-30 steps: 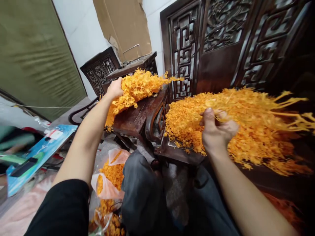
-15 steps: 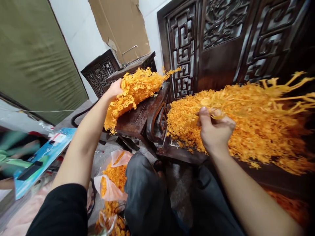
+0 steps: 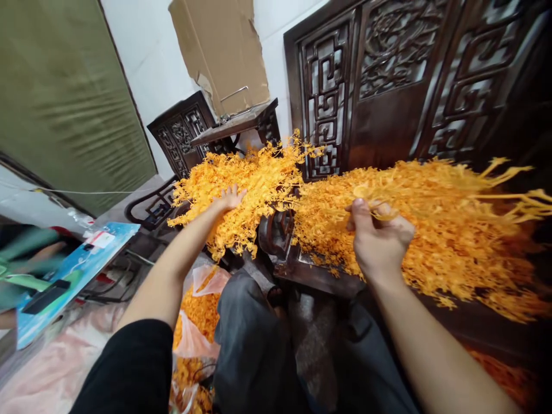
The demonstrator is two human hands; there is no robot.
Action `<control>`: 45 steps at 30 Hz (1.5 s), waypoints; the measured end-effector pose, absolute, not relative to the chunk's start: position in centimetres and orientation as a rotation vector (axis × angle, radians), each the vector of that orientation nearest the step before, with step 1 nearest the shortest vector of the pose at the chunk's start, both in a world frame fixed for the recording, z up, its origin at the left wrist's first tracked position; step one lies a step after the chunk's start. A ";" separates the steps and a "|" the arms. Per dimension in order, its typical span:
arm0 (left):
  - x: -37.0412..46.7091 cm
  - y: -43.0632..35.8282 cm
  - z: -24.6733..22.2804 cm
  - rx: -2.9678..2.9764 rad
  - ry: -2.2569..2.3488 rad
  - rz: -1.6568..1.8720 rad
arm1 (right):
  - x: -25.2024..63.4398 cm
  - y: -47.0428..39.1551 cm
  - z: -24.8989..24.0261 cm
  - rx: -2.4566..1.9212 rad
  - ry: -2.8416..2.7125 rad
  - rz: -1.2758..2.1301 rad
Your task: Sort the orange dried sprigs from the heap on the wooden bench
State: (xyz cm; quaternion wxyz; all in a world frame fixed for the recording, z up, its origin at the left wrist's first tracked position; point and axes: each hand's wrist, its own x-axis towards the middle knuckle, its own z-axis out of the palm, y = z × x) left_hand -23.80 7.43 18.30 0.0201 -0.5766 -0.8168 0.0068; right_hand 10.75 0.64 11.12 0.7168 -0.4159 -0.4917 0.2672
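Observation:
My left hand (image 3: 232, 199) lies with spread fingers on a loose heap of orange plastic sprigs (image 3: 259, 178), which covers a small dark wooden table and hangs over its front. My right hand (image 3: 382, 236) is closed around the stems of an orange plastic sprig (image 3: 371, 192), thumb on top. Its branching part blurs into a bigger pile of the same sprigs (image 3: 435, 247) on the dark wooden bench. The bench's carved armrest (image 3: 277, 233) stands between the two heaps.
Plastic bags of orange pieces (image 3: 196, 339) sit on the floor by my left knee. At far left, a blue board (image 3: 114, 233) holds a dark phone-like object (image 3: 47, 296), with a blurred person beside it. The carved bench back (image 3: 388, 115) rises behind the pile.
My left hand has let go of the lifted bunch of sprigs and come down on it, moving right. The bunch now spreads flatter. My right hand keeps its hold, almost unmoved.

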 end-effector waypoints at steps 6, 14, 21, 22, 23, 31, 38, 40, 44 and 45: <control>-22.8 6.7 16.1 -1.626 -2.546 0.090 | 11.1 1.4 10.3 -0.918 -1.157 0.515; -14.1 3.9 24.1 -1.896 -2.010 -0.431 | 13.6 2.9 9.1 -0.842 -1.236 0.822; -1.2 -2.3 17.8 -2.679 -1.267 -1.081 | 17.4 1.5 10.0 -0.583 -1.274 1.441; -0.3 -2.2 16.6 -2.713 -1.244 -1.086 | 17.8 1.0 10.2 -0.579 -1.266 1.484; 0.3 -1.9 15.6 -2.735 -1.240 -1.097 | 18.2 0.6 10.3 -0.576 -1.260 1.511; 1.9 0.0 11.8 -2.698 -1.824 -1.698 | 18.1 0.4 10.4 -0.723 -1.209 1.360; 1.6 0.3 13.4 -2.777 -1.780 -1.590 | 18.2 2.4 9.0 -0.882 -1.047 1.059; 1.5 0.5 13.6 -2.724 -1.835 -1.576 | 19.4 2.2 9.3 -0.963 -0.964 0.696; 1.4 0.5 13.8 -2.832 -1.896 -1.415 | 21.9 0.4 12.4 -0.882 -1.144 -0.018; 1.5 0.5 13.8 -2.878 -1.858 -1.380 | 22.3 0.1 13.4 -0.848 -1.368 -0.025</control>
